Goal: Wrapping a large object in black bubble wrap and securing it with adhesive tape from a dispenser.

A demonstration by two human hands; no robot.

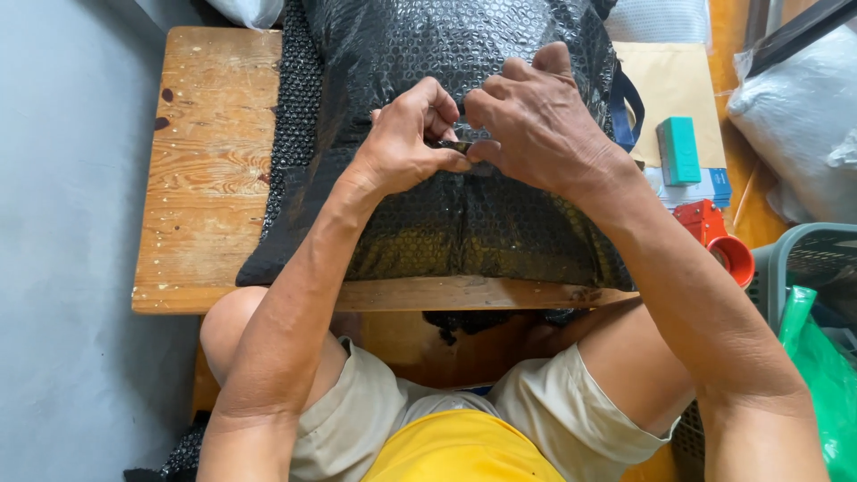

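In the head view, a large parcel wrapped in black bubble wrap (446,214) lies on a worn wooden tabletop (210,170), and it covers most of the board from the near edge to the far edge. Both hands meet on top of this parcel, a little above its middle. The left hand (406,143) is nearly closed, thumb and forefinger pinching a small dark strip (457,146), probably the end of a tape or a fold of the wrap; I cannot tell which. The right hand (536,120) touches the left one, its fingers curled and pressing on the same place from the other side, so it also holds narrow. As a judgement, the risk here is that the thin strip slips from the fingertips or sticks to itself, because the grip is small and the wrap is smooth and soft; the seam could then open again. Also the parcel hangs slightly over the near edge of the tabletop, so a strong pull toward the body may drag it off. Both forearms come up from the bottom of the picture, elbows apart, wrists bent inward toward the parcel, above the person's knees. To the right of the parcel lie a teal box (679,150) and a red tape dispenser (719,239), and further right a green plastic bag (821,375).
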